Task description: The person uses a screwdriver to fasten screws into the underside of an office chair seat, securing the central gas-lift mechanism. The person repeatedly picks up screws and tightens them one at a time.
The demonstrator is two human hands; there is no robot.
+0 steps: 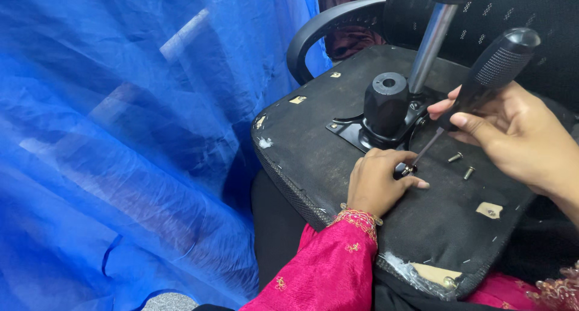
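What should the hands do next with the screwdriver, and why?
Probably turn the screwdriver. Its tip already sits on a screw that the left hand steadies beside the black metal plate, while the right hand grips the handle. Two loose screws lie nearby.

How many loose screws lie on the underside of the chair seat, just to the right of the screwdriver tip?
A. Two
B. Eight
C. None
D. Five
A. Two loose screws lie side by side on the black seat underside, just right of the screwdriver that the right hand holds, while the left hand steadies its tip.
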